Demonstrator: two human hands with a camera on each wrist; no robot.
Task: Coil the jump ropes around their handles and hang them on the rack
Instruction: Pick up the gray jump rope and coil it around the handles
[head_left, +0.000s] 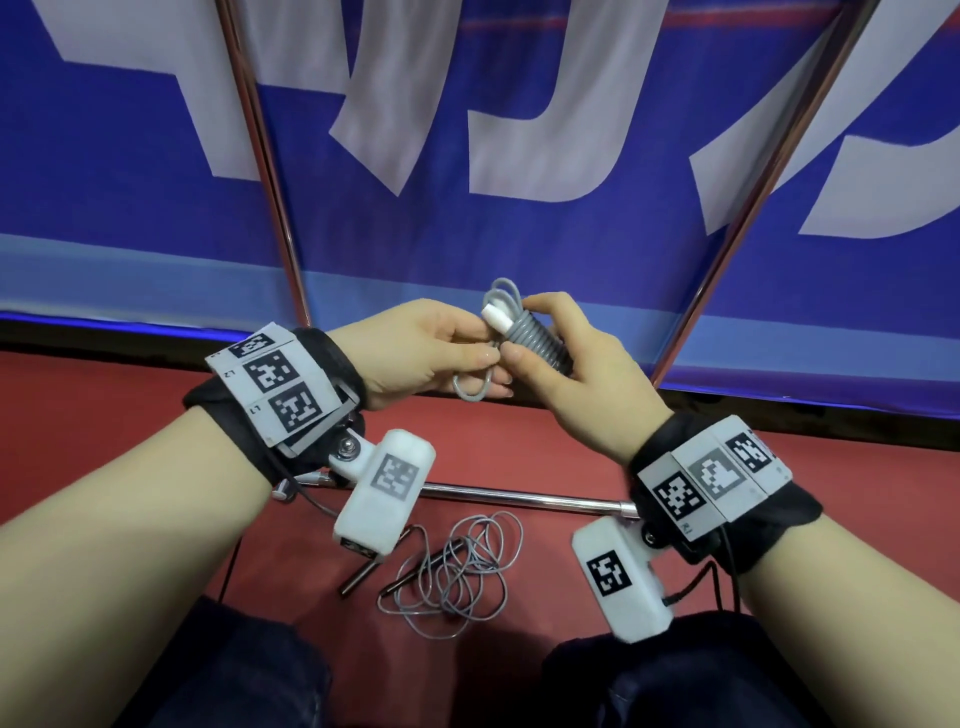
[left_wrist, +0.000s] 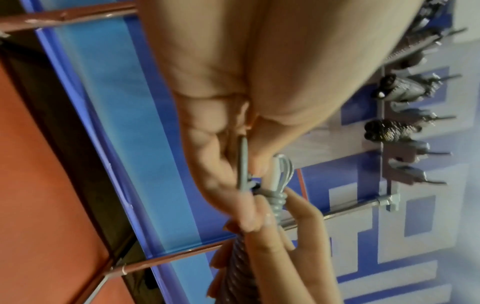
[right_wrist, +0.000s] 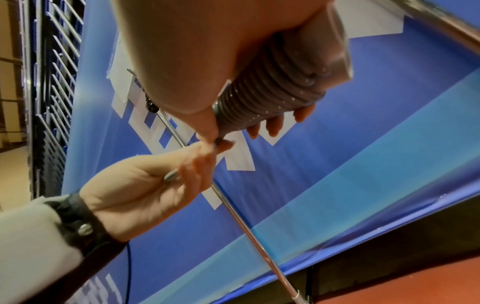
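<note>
A grey jump rope (head_left: 535, 335) is wound in tight turns around its handles, and a white handle tip (head_left: 496, 314) sticks out at the upper end. My right hand (head_left: 524, 332) grips this coiled bundle (right_wrist: 272, 98), thumb on one side and fingers on the other. My left hand (head_left: 483, 366) pinches the free grey loop (head_left: 472, 387) at the bundle's end; the left wrist view shows the loop (left_wrist: 243, 164) between thumb and fingers. A second jump rope (head_left: 457, 566) lies loose and tangled on the red floor below my hands. The rack (left_wrist: 384, 131) with hooks stands ahead.
Several coiled ropes (left_wrist: 389, 127) hang on the rack's hooks. Two slanted metal poles (head_left: 260, 156) frame a blue banner (head_left: 519, 218). A chrome base bar (head_left: 519, 498) lies across the floor under my wrists. My knees fill the bottom of the head view.
</note>
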